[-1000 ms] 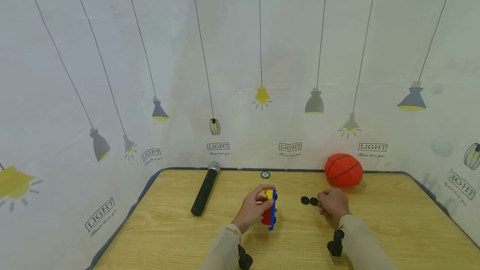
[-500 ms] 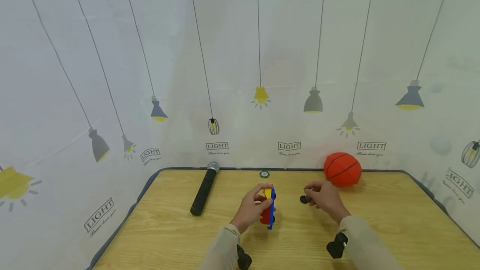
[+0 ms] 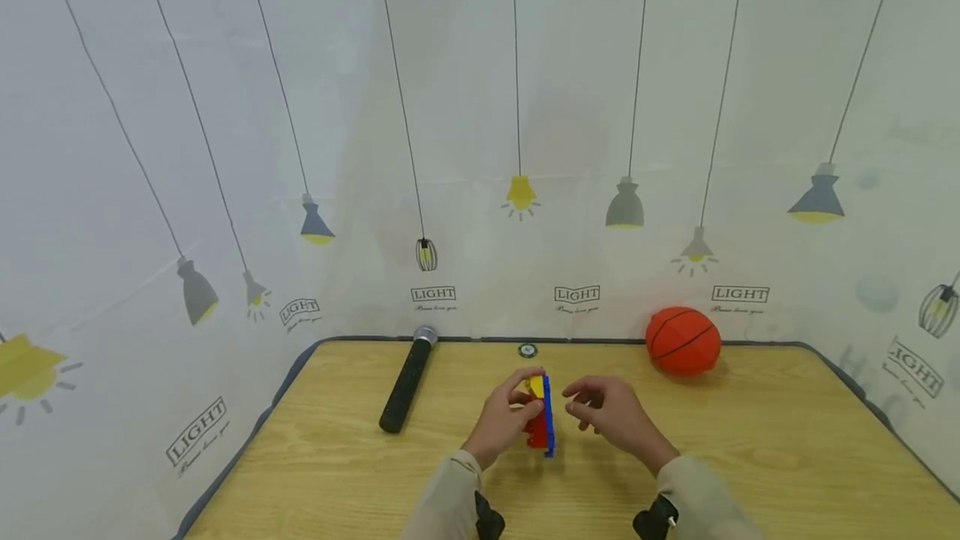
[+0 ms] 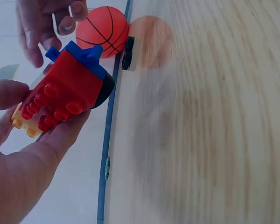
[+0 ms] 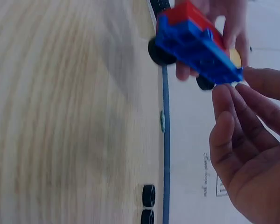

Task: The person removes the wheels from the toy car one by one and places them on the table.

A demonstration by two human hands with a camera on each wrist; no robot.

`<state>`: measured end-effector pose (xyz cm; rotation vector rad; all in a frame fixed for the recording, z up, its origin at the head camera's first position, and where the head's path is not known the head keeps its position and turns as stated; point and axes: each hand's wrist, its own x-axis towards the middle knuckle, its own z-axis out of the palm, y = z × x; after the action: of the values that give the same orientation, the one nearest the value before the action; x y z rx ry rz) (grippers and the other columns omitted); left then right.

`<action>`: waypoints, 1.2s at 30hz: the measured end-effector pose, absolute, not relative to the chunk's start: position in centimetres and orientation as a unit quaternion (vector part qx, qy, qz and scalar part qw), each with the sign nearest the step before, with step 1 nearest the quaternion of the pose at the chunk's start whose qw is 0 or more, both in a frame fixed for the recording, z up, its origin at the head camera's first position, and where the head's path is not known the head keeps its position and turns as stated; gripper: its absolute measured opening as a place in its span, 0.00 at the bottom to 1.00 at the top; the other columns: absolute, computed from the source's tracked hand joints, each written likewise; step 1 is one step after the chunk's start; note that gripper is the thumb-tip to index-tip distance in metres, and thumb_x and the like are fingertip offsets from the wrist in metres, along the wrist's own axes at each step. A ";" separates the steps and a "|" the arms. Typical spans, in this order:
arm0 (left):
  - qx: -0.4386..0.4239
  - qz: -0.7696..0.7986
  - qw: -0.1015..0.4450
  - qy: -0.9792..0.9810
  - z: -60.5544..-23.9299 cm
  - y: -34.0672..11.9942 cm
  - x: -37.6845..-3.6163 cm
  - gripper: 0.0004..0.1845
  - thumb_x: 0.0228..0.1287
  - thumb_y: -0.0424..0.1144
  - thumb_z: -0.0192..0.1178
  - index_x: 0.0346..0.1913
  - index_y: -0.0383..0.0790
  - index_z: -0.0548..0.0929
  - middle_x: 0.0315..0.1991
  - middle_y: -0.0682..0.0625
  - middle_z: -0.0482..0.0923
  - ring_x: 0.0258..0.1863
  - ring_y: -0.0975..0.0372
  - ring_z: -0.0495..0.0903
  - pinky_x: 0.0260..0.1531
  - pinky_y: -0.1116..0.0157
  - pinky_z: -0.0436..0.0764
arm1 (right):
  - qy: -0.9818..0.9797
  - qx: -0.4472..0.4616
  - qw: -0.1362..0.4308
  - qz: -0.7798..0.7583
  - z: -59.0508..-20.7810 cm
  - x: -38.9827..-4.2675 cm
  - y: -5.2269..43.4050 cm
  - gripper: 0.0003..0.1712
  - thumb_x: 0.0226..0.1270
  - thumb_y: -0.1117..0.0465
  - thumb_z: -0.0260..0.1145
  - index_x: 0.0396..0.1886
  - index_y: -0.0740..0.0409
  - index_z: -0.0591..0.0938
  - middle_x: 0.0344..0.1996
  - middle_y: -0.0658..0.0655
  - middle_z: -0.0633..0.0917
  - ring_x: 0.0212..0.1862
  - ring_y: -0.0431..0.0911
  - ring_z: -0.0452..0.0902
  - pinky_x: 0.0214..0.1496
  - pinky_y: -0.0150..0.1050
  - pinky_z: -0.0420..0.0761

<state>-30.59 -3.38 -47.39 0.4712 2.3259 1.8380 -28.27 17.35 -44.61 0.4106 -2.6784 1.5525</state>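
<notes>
My left hand (image 3: 501, 417) grips a toy car (image 3: 538, 433) of red, yellow and blue building blocks, thumb and fingers around its sides. The car is tipped on its side; its blue base (image 5: 196, 49) faces the right hand, and black wheels (image 5: 161, 52) show along one edge in the right wrist view. My right hand (image 3: 618, 413) hovers just right of the car, fingers loosely bent with nothing between them, fingertips close to the base's end. Two loose black wheels (image 5: 149, 195) stay on the table, hidden behind the right hand in the head view.
On the wooden table (image 3: 315, 473), a black microphone (image 3: 408, 382) with a silver head lies at left. A small round disc (image 3: 528, 350) is at the back edge, and an orange-red basketball (image 3: 682, 342) sits at back right. A printed cloth wall (image 3: 480, 107) stands behind.
My right hand has moved left from the loose wheels to beside the car. The left hand has stayed in place, turning the car slightly so its wheels no longer show in the head view.
</notes>
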 end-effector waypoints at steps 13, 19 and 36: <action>0.105 0.669 0.009 0.735 -47.4 -3.0 -30.4 0.25 0.71 0.37 0.61 0.68 0.56 0.72 0.49 0.37 0.79 0.39 0.57 0.88 0.38 0.59 0.89 | -0.877 0.105 0.166 0.439 -45.7 -26.3 13.0 0.24 0.49 0.61 0.82 0.48 0.52 0.86 0.32 0.51 0.86 0.31 0.41 0.80 0.37 0.38 0.86; 0.075 0.673 -0.005 0.736 -47.2 -2.9 -30.4 0.25 0.69 0.40 0.65 0.67 0.55 0.74 0.48 0.38 0.79 0.41 0.58 0.84 0.36 0.60 0.89 | -0.884 0.103 0.221 0.400 -46.2 -26.2 12.3 0.22 0.49 0.61 0.82 0.46 0.52 0.88 0.36 0.51 0.89 0.35 0.42 0.81 0.39 0.42 0.85; 0.093 0.532 0.027 0.841 -45.6 -5.5 -29.6 0.17 0.69 0.47 0.62 0.57 0.46 0.82 0.25 0.48 0.82 0.19 0.64 0.78 0.21 0.69 0.81 | -0.848 0.047 0.074 0.523 -45.5 -26.6 14.1 0.08 0.63 0.61 0.72 0.42 0.54 0.89 0.38 0.53 0.91 0.37 0.41 0.84 0.40 0.37 0.84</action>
<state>-29.64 -5.50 -45.63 0.2881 2.5978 1.6450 -26.62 14.06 -45.55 0.1404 -2.5445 1.5690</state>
